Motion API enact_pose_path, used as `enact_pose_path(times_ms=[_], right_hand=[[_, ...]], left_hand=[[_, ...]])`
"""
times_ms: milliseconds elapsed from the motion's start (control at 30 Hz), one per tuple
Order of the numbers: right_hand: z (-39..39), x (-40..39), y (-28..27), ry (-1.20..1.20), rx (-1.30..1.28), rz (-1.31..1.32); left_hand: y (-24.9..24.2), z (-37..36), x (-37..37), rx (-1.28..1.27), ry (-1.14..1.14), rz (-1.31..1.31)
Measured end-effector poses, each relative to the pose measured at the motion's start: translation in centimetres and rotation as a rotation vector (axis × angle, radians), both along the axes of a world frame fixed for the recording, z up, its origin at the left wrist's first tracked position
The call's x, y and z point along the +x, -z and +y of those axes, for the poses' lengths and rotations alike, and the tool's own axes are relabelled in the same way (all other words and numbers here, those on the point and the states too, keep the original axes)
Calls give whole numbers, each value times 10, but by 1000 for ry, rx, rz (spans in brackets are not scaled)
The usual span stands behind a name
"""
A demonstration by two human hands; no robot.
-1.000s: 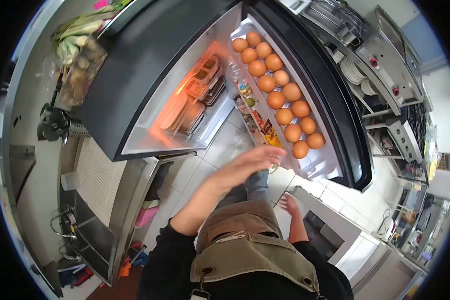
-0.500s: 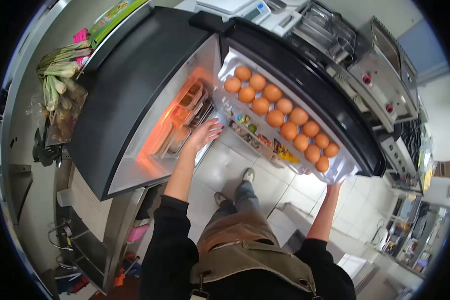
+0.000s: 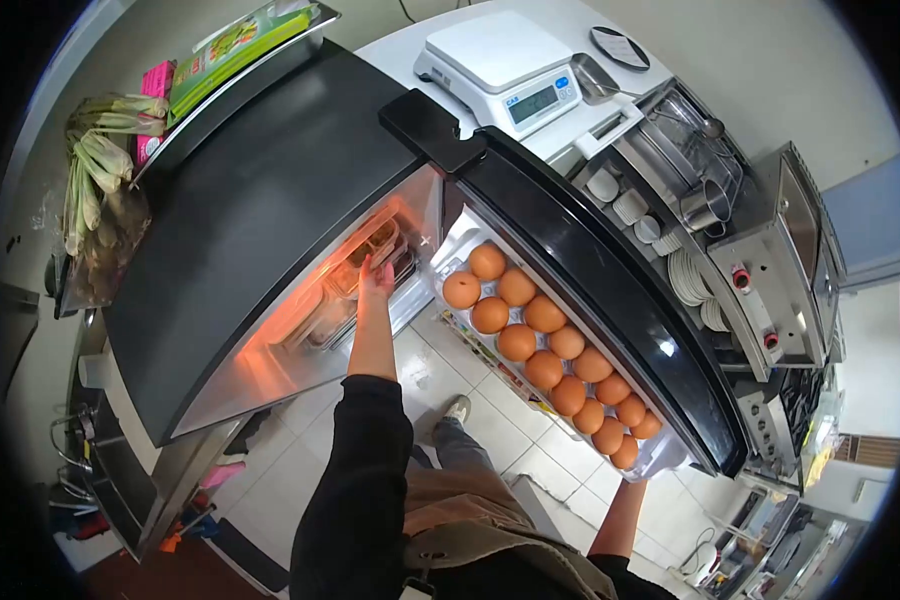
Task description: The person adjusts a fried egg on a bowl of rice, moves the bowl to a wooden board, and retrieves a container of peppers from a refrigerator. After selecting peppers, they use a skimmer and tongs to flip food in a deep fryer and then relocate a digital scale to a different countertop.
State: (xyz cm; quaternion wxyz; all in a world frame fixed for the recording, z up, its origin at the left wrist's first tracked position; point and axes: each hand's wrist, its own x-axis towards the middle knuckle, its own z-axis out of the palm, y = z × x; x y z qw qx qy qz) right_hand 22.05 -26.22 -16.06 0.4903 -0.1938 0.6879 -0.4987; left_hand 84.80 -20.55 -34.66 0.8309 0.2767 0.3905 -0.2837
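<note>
An open fridge has its black door swung out to the right. My left hand reaches inside with its fingers apart, beside the clear food containers; some fingertips overlap the containers, and contact is unclear. Brown eggs fill a tray at the top of the door. My right arm extends to the lower end of the door, where the hand is hidden behind the egg tray and door edge.
A white scale rests on the counter behind the door. Lemongrass stalks and a green packet are at upper left. Stacked plates and a metal appliance stand at right. A sink is at lower left.
My left hand has moved deeper into the fridge, toward the containers. The view has shifted, bringing the scale fully into sight. My right arm stays at the door's lower end.
</note>
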Motion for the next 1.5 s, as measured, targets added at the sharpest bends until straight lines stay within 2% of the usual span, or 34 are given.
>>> enact_pose_path(times_ms=[67, 133, 200, 267, 300, 400, 467, 533, 600, 667, 733, 800, 833, 867, 900, 933, 967, 1000, 1033, 1067, 1100, 1133, 1200, 1267, 1333, 1400, 1433, 1500], right_hand=[[-5, -5, -1, -16, 0, 10], [-9, -9, -2, -17, 3, 17], [-10, -11, -2, -12, 9, 20], [-12, -11, -1, -13, 12, 15], [-12, -11, -1, -17, 18, 12], [-15, -8, 0, -20, 19, -1], [-18, -6, 3, -34, 20, -9], [-19, 0, 5, -48, 18, -24], [-25, 1, 7, -68, 13, -31], [-29, 6, 8, -88, 4, -44], [-28, 7, 15, -124, 3, -66], [-16, 5, 39, -199, -10, -96], [0, 1, 63, -259, -10, -125], [19, -1, 93, -311, 74, -154], [26, 5, 116, -250, 407, -156], [42, 48, 74, -104, 612, -417], [56, 46, 94, -302, 698, -585], [67, 59, 90, -775, 676, -481], [80, 94, 62, -1025, 636, -301], [87, 114, 53, -1127, 650, -419], [96, 139, 38, -1283, 660, -419], [98, 169, 18, -1441, 658, -418], [108, 224, -39, -1666, 395, -344], [122, 273, -98, -1551, 159, -532], [129, 311, -154, -1479, -272, -625], [128, 337, -181, -1428, -525, -632], [130, 348, -202, -1431, -527, -636], [139, 370, -239, -1250, -702, -564]], left_hand=[[6, 2, 7, -88, -58, 87], [2, -3, 7, -145, -103, -3], [9, -9, 5, -91, -94, 3], [33, -8, 6, -55, -161, -186], [20, -6, 0, 59, -150, -139], [1, 5, -19, 160, -230, -204], [-5, 19, -29, 91, -268, -220], [-29, 38, -53, -11, -161, -363], [-55, 59, -76, 24, -77, -277], [-48, 89, -100, 51, 38, -331], [-78, 119, -135, 30, 74, -333], [-100, 158, -168, 83, 145, -395], [-88, 188, -185, 80, 170, -352], [-76, 213, -198, 76, 189, -308], [-98, 230, -212, 111, 241, -290], [-141, 243, -228, 147, 289, -271], [-199, 251, -241, 147, 313, -226], [-238, 260, -250, 149, 336, -180], [-237, 277, -258, 165, 299, -186], [-233, 302, -269, 175, 390, -191], [-235, 327, -275, 188, 489, -193], [-250, 337, -276, 209, 469, -199], [-299, 337, -275, 271, 486, -227], [-345, 336, -259, 349, 498, -212], [-374, 338, -240, 409, 496, -398], [-404, 338, -217, 376, 537, -602], [-422, 334, -206, 429, 548, -744], [-443, 328, -184, 520, 500, -939]])
